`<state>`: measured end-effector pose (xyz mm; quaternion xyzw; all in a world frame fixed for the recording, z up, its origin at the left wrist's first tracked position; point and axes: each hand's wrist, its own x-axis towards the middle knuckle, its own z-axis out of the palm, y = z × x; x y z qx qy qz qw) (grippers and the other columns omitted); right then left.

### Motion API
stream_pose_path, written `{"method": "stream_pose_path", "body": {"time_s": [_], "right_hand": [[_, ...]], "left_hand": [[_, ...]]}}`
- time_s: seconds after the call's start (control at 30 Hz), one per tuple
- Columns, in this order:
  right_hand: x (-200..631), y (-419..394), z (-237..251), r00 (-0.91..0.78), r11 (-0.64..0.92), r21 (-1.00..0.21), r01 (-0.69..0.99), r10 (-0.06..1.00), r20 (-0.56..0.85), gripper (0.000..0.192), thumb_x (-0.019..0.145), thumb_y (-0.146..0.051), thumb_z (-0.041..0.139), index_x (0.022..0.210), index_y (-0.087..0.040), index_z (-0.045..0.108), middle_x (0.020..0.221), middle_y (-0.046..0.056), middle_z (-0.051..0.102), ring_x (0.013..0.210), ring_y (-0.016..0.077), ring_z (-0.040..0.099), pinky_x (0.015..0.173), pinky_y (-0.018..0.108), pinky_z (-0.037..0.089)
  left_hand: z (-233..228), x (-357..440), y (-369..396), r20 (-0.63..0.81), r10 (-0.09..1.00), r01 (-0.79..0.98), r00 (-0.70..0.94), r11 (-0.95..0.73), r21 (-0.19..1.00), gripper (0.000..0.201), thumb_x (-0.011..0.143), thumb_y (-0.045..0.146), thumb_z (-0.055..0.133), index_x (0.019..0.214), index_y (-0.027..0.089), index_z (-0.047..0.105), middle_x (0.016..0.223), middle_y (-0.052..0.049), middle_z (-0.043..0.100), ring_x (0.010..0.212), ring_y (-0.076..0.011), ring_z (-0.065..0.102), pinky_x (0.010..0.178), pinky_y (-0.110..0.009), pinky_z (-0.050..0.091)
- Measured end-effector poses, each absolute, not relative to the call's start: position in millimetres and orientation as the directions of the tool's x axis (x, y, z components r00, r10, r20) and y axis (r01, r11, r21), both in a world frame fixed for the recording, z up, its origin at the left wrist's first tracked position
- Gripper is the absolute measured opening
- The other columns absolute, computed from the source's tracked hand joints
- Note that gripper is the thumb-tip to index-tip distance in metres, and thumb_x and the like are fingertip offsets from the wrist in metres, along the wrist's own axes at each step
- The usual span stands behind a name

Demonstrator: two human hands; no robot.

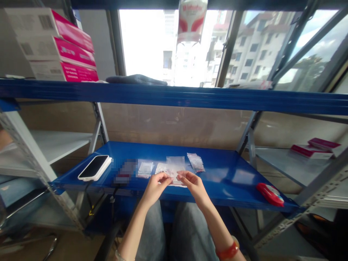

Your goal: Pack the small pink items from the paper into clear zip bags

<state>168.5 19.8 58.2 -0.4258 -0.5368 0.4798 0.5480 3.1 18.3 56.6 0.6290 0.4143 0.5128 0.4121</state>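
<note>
My left hand (156, 185) and my right hand (194, 183) are close together over the front part of the blue shelf. Fingers and thumb are pinched on each, at the lower edge of a small clear plastic bag (175, 162). Whether anything is inside it is too fine to make out. Partly behind my left fingers lies another clear packet with small pieces (162, 168). Further left is a flat stack of clear packets (145, 169). A bundle of small clear bags (196, 162) with reddish edges rests to the right of my hands.
A phone in a white case (94, 168) lies at the shelf's left, beside a blurred-out dark object (125, 172). A red and white object (270, 194) sits near the right corner. Overhead runs a blue beam (174, 96), bearing pink-and-white boxes (76, 54) and a bottle (191, 21).
</note>
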Motion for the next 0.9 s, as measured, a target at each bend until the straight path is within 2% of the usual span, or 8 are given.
{"method": "stream_pose_path", "body": {"time_s": [0.13, 0.27, 0.4, 0.53, 0.7, 0.9], "right_hand": [[175, 16, 50, -0.057, 0.183, -0.982, 0.047, 0.982, 0.180, 0.036, 0.068, -0.051, 0.066, 0.071, -0.014, 0.064, 0.069, 0.003, 0.063, 0.067, 0.0155, 0.055, 0.064, 0.027, 0.043], [177, 13, 49, -0.096, 0.199, -0.977, 0.080, 0.977, 0.192, 0.036, 0.070, -0.050, 0.064, 0.069, -0.014, 0.062, 0.066, 0.002, 0.060, 0.063, 0.0136, 0.052, 0.060, 0.025, 0.039], [178, 11, 53, -0.057, 0.229, -0.966, 0.116, 0.973, 0.224, 0.036, 0.070, -0.050, 0.065, 0.069, -0.014, 0.062, 0.067, 0.002, 0.060, 0.063, 0.0129, 0.050, 0.058, 0.024, 0.036], [178, 11, 50, -0.032, 0.253, -0.956, 0.146, 0.967, 0.251, 0.037, 0.070, -0.051, 0.064, 0.069, -0.015, 0.062, 0.067, 0.002, 0.059, 0.062, 0.0126, 0.049, 0.056, 0.023, 0.034], [176, 14, 44, -0.029, 0.190, -0.974, 0.124, 0.982, 0.188, 0.038, 0.069, -0.052, 0.064, 0.071, -0.014, 0.062, 0.065, 0.001, 0.060, 0.054, 0.0094, 0.044, 0.052, 0.023, 0.032], [174, 16, 42, -0.095, 0.194, -0.979, 0.059, 0.978, 0.188, 0.031, 0.067, -0.045, 0.067, 0.070, -0.014, 0.066, 0.073, 0.004, 0.066, 0.066, 0.0146, 0.055, 0.061, 0.025, 0.038]], "left_hand": [[64, 0, 20, 0.314, 0.943, 0.099, 0.109, -0.325, 0.941, 0.011, 0.071, 0.026, 0.068, 0.064, 0.017, 0.068, 0.066, -0.004, 0.066, 0.067, -0.0181, 0.058, 0.064, -0.024, 0.041], [63, -5, 20, 0.293, 0.951, 0.057, 0.099, -0.299, 0.952, 0.012, 0.069, 0.028, 0.070, 0.065, 0.016, 0.067, 0.067, -0.003, 0.066, 0.069, -0.0170, 0.058, 0.066, -0.023, 0.041], [60, -9, 20, 0.274, 0.948, 0.166, 0.160, -0.299, 0.940, 0.019, 0.075, 0.036, 0.064, 0.072, 0.016, 0.065, 0.072, -0.002, 0.066, 0.073, -0.0176, 0.059, 0.070, -0.026, 0.042], [60, -9, 18, 0.324, 0.931, 0.265, 0.165, -0.359, 0.895, 0.024, 0.079, 0.038, 0.058, 0.071, 0.016, 0.062, 0.072, -0.001, 0.065, 0.074, -0.0170, 0.059, 0.072, -0.026, 0.043], [61, -7, 14, 0.376, 0.920, 0.300, 0.115, -0.393, 0.869, 0.023, 0.080, 0.037, 0.056, 0.072, 0.016, 0.062, 0.072, -0.001, 0.065, 0.074, -0.0164, 0.060, 0.072, -0.025, 0.043], [56, -7, 13, 0.395, 0.911, 0.361, 0.120, -0.411, 0.837, 0.024, 0.082, 0.039, 0.053, 0.075, 0.017, 0.062, 0.074, -0.001, 0.065, 0.074, -0.0159, 0.059, 0.071, -0.025, 0.043]]}}
